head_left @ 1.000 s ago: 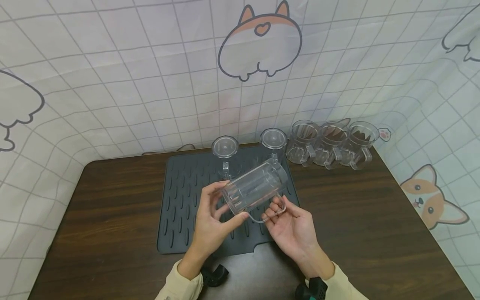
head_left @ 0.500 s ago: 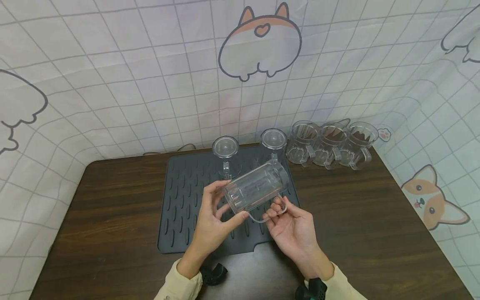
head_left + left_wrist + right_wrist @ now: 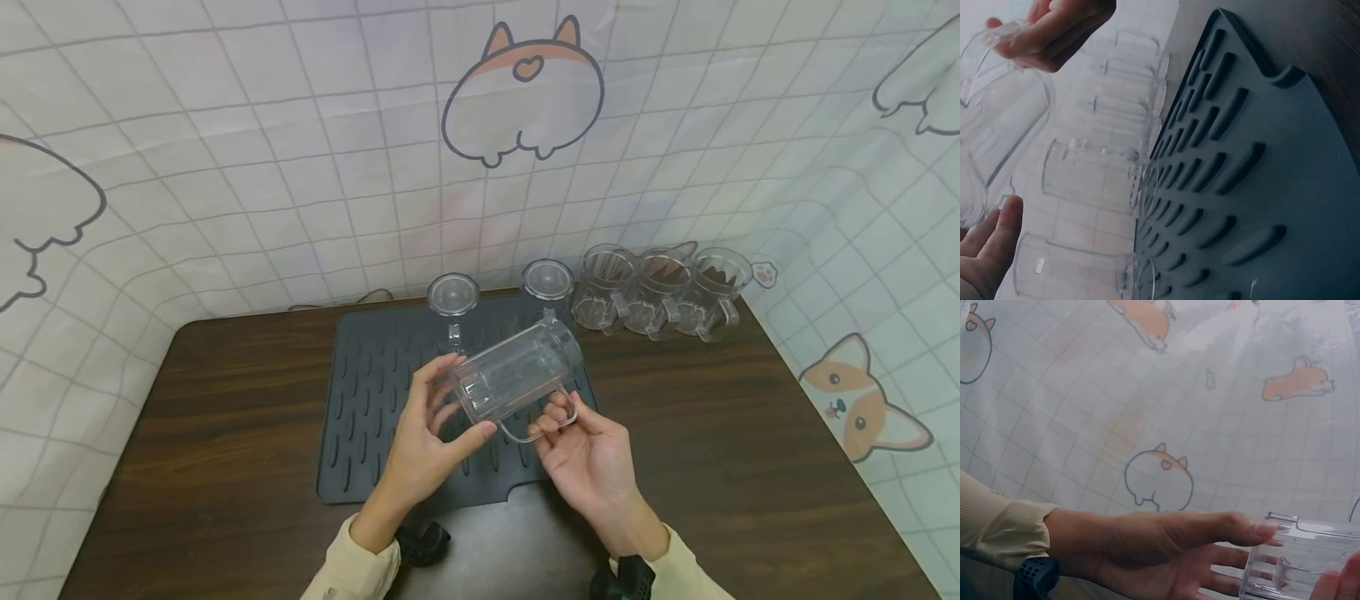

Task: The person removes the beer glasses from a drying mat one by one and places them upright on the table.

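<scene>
A clear mug [image 3: 517, 371] is tilted on its side above the dark grey mat [image 3: 360, 392], with its handle [image 3: 517, 437] toward me. My left hand [image 3: 420, 442] holds its left end, thumb in front and fingers behind. The curled fingers of my right hand [image 3: 588, 462] grip the handle. In the left wrist view, my right hand [image 3: 1063, 31] is at the handle at top left. In the right wrist view, my left hand [image 3: 1172, 556] spans one end of the mug, and fingers of my right hand show at the lower right edge.
Two clear mugs, one on the left [image 3: 453, 296] and one on the right [image 3: 548, 281], stand upside down along the mat's back. Three upright clear mugs [image 3: 660, 292] are lined up to their right on the brown wooden table [image 3: 225, 417]. A grid-patterned cloth [image 3: 300, 167] rises behind.
The head view has shifted slightly. Both hands keep the same hold on the mug, which has barely moved.
</scene>
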Demonstrator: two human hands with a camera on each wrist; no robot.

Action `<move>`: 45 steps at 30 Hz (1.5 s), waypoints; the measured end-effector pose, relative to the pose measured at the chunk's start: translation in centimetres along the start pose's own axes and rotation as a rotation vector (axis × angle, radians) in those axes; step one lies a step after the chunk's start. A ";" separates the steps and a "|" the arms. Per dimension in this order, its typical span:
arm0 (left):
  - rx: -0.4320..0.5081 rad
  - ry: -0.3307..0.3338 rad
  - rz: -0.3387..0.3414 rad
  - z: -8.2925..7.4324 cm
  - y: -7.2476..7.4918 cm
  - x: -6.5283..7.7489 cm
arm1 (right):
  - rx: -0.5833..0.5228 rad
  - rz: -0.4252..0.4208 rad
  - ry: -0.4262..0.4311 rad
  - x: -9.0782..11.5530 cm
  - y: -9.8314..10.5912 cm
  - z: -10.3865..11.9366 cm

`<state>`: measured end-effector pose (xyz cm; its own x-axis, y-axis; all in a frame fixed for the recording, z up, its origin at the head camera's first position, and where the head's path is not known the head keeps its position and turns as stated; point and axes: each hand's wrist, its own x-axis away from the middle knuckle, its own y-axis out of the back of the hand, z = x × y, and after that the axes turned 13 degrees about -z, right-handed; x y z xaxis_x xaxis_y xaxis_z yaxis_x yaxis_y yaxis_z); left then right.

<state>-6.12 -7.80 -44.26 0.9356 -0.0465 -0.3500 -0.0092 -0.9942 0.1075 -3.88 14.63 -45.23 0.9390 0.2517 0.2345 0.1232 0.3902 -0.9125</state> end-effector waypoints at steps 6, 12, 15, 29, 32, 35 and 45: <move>-0.064 -0.091 0.037 0.5 0.9 -0.1 | -0.038 0.024 0.022 0.1 0.1 1.0; -0.236 -0.121 0.013 0.6 1.8 0.1 | -0.056 0.045 0.044 0.3 0.1 2.1; -0.355 -0.131 0.008 0.8 2.5 0.3 | -0.038 0.050 0.069 0.5 0.1 2.7; -0.798 -0.269 0.070 2.4 6.6 1.7 | 0.031 0.063 0.163 1.5 0.2 5.3; -0.853 -0.301 0.061 2.8 7.7 2.0 | 0.047 0.056 0.185 1.7 0.2 5.8; -0.913 -0.334 0.057 3.3 8.7 2.3 | 0.050 0.050 0.208 1.9 0.2 6.3; -1.037 -0.290 0.072 3.7 11.8 2.9 | 0.098 0.105 0.275 2.7 0.5 8.1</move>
<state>-4.80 -20.07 -47.41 0.8241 -0.2585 -0.5040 0.3702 -0.4277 0.8246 -3.93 22.67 -42.30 0.9982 0.0519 0.0288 0.0016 0.4618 -0.8870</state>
